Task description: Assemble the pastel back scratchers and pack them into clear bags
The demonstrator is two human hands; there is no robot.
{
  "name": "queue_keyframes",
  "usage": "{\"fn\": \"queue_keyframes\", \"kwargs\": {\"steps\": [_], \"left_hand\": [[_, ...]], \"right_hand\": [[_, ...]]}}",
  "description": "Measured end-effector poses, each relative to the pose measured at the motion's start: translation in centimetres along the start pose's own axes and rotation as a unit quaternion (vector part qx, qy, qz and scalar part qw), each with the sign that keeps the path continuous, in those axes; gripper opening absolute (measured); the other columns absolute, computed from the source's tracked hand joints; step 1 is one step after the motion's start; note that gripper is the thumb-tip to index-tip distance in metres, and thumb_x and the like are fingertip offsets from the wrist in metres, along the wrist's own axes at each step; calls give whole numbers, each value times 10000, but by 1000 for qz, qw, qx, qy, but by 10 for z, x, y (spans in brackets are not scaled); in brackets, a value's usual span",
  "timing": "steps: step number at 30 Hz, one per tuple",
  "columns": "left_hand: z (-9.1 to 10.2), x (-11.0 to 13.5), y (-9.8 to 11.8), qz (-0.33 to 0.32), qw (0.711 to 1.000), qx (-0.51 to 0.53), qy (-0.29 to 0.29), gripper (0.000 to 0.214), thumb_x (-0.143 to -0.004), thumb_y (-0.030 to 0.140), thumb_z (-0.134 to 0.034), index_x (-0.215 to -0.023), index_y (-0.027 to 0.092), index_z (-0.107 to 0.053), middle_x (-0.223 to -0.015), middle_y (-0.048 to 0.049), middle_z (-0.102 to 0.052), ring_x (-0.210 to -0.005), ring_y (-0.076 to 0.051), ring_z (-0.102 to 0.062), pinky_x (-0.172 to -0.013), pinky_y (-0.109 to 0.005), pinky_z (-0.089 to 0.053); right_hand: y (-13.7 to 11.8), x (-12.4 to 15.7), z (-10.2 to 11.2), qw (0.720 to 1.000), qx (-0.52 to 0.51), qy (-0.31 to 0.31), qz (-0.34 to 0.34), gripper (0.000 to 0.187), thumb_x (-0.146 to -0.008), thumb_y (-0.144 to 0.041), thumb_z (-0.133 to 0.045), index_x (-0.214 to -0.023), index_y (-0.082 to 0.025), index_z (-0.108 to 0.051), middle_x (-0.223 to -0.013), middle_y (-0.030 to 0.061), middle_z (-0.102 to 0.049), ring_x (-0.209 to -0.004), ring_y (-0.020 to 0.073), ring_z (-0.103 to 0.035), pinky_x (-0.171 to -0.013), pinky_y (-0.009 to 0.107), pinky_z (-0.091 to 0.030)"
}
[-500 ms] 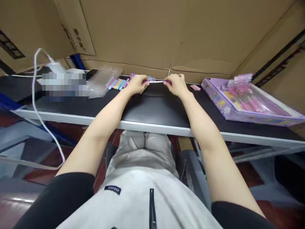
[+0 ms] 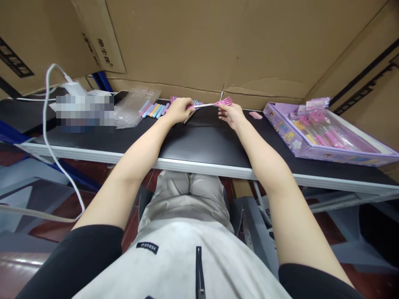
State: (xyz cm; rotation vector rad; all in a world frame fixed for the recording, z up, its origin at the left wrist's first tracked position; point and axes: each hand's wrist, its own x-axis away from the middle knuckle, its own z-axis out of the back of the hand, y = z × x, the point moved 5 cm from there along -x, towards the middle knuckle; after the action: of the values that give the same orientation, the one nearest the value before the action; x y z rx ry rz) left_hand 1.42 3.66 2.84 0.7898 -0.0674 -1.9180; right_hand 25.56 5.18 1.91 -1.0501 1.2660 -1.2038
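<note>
**Pink stick held between two hands at the far edge of the worktop**

A thin pale stick with a pink comb-like end (image 2: 215,103) lies stretched between the hands, near the 12 o'clock edge of the black worktop (image 2: 202,141), just in front of the cardboard wall (image 2: 218,45). The left hand (image 2: 179,110) is closed around the stick's left end, knuckles up, resting on the worktop. The right hand (image 2: 230,113) has loosened: its fingers are curled but parted, the fingertips just touching or just under the pink toothed end, which fans out at 12 o'clock of that hand. Whether the right hand grips it cannot be told.

Behind the left hand, at its 12 o'clock, more pink and blue toothed pieces (image 2: 197,101) peek out. At 10 o'clock of that hand lies a row of pastel sticks (image 2: 154,110) in blue, pink and yellow, side by side, and next to them a clear plastic bag (image 2: 135,107). Farther toward 9 o'clock stands a white charger with a cable (image 2: 46,124) looping down off the worktop.

At 3 o'clock of the right hand rests a small pink piece (image 2: 255,115), and beyond it a purple boxed set (image 2: 327,135) with a clear window, filled with pink and yellow items, with a small packet lying on its far corner.
</note>
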Motion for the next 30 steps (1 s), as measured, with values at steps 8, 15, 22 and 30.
{"fn": "queue_keyframes", "kwargs": {"steps": [8,15,22,30], "left_hand": [[-6,-1,1,-27,1000,16,2,120,-978,271,-680,-1048,204,-751,-1073,-103,-770,-1066,-289,-687,-1005,-423,-519],[-10,-1,7,-51,998,26,-3,124,-979,295,-684,-1018,200,-753,-1020,-88,-765,-1014,-276,-685,-979,-416,-520],[-11,0,11,-55,998,29,-1,115,-971,301,-698,-987,201,-752,-978,-82,-763,-967,-267,-677,-965,-416,-520],[-9,-1,12,-47,998,43,7,125,-971,304,-699,-1012,201,-757,-973,-72,-765,-975,-261,-671,-959,-403,-522]], "right_hand": [[-2,12,-13,993,-104,5,-55,332,-939,-324,-921,-831,-225,-624,-727,-36,-618,-669,110,-570,-714,279,-557],[-1,11,-10,995,-89,11,-53,337,-954,-413,-903,-881,-238,-624,-774,-23,-654,-708,127,-590,-749,299,-579],[5,3,-9,995,-89,7,-39,395,-947,-493,-913,-882,-235,-622,-823,-16,-674,-747,126,-614,-785,301,-578],[-3,3,-7,995,-92,25,-27,349,-944,-448,-911,-872,-226,-652,-760,-42,-626,-738,111,-622,-773,268,-551]]}}
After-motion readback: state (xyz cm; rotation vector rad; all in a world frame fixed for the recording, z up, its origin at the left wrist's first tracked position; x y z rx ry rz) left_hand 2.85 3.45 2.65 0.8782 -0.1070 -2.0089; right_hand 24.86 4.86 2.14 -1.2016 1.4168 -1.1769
